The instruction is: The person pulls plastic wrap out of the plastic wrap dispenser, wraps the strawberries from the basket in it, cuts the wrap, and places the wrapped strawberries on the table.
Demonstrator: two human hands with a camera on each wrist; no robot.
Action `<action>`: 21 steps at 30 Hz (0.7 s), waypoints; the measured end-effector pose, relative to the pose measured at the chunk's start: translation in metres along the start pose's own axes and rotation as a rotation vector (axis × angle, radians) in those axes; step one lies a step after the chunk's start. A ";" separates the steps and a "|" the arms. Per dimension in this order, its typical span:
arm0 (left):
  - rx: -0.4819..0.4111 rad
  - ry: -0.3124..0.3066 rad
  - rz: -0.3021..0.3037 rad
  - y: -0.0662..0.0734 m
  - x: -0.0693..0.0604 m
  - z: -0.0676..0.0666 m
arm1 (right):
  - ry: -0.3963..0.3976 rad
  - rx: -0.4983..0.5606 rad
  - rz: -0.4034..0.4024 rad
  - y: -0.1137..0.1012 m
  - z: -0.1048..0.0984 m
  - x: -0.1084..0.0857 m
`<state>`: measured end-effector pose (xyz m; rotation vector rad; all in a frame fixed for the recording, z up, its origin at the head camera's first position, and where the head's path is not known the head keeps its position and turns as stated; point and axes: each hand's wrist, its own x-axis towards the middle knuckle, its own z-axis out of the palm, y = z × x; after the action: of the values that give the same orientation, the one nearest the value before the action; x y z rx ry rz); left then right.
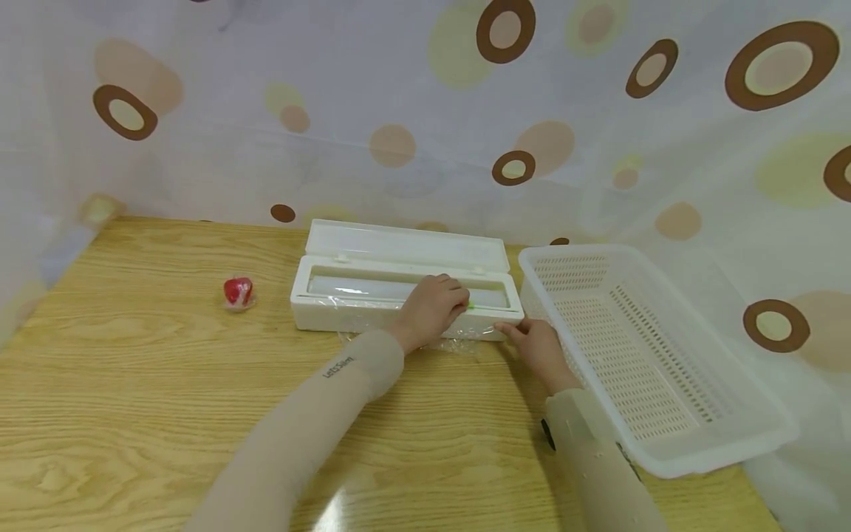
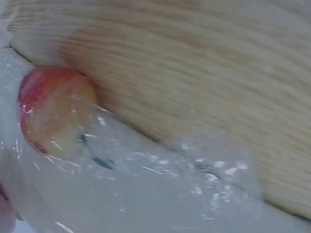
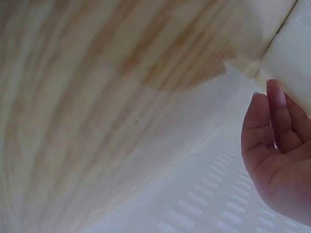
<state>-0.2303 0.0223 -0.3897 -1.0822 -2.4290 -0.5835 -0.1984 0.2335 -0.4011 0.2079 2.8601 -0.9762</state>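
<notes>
In the head view a long white cling film box [image 1: 319,314] sits on the table with its lid [image 1: 405,244] raised at the back. The film roll [image 1: 359,287] lies inside, and clear cling film [image 1: 352,319] hangs over the front. My left hand [image 1: 432,307] reaches over the front edge, fingers curled at a small green slider [image 1: 471,304], which it partly hides. My right hand [image 1: 540,347] grips the box's lower right front corner. Close up in the left wrist view, a red-yellow peach shape [image 2: 56,111] shows under the film; I cannot tell whether it is printed or real.
Left of the box lies a small red fruit [image 1: 238,290] wrapped in film. A white plastic basket [image 1: 665,355] with slotted walls stands close on the right, beside my right hand and forearm. A spotted curtain [image 1: 392,96] hangs behind the wooden table [image 1: 146,369].
</notes>
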 end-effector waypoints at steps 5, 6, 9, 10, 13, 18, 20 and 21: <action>-0.025 0.061 0.018 -0.006 -0.008 -0.005 | -0.022 0.003 0.023 0.000 0.000 0.000; -0.028 0.063 0.019 -0.007 -0.010 -0.006 | -0.026 0.001 0.026 0.000 0.000 0.000; -0.010 0.053 0.013 -0.008 -0.012 -0.008 | -0.035 -0.016 0.011 0.000 0.001 0.000; -0.008 0.044 0.010 -0.009 -0.013 -0.009 | -0.035 -0.018 0.008 0.000 0.002 0.000; 0.005 0.018 -0.004 -0.012 -0.017 -0.013 | -0.039 -0.030 -0.016 0.001 0.003 0.000; 0.014 0.022 -0.027 -0.018 -0.027 -0.023 | -0.038 -0.025 -0.019 0.001 0.002 -0.002; 0.010 0.033 -0.030 -0.020 -0.030 -0.026 | -0.033 -0.023 -0.011 0.001 0.000 -0.002; 0.011 0.039 -0.029 -0.021 -0.031 -0.027 | -0.031 -0.020 -0.010 0.002 0.000 -0.002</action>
<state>-0.2221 -0.0229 -0.3882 -1.0238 -2.4148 -0.5947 -0.1958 0.2347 -0.4017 0.1753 2.8439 -0.9433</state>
